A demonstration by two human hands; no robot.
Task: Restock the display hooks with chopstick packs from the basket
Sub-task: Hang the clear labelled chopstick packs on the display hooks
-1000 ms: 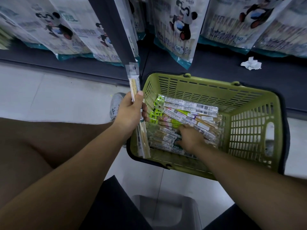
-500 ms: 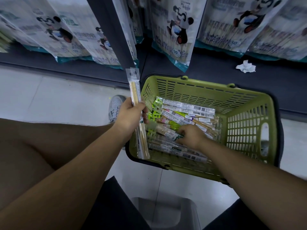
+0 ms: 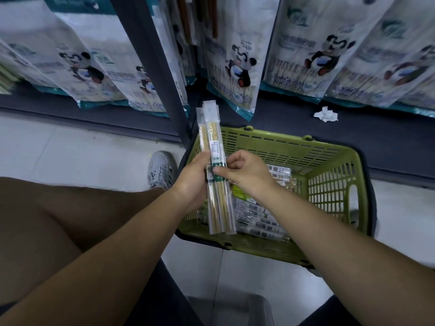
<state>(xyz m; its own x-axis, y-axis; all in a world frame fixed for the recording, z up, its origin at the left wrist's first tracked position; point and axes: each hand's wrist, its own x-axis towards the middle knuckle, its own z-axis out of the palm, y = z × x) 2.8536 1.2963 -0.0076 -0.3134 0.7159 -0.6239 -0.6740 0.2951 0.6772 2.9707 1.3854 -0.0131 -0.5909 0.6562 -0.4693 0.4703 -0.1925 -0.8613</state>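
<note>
Above the green basket's [image 3: 334, 161] left rim, a few clear chopstick packs [image 3: 212, 135] stand upright between both hands. On their left side the left hand [image 3: 194, 182] wraps around them, while the right hand [image 3: 244, 175] pinches their green band from the right. Loose packs [image 3: 259, 218] lie flat inside the basket, under the right wrist.

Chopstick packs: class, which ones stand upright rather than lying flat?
The held packs, gripped by the left hand and right hand; the others lie flat in the green basket.
</note>
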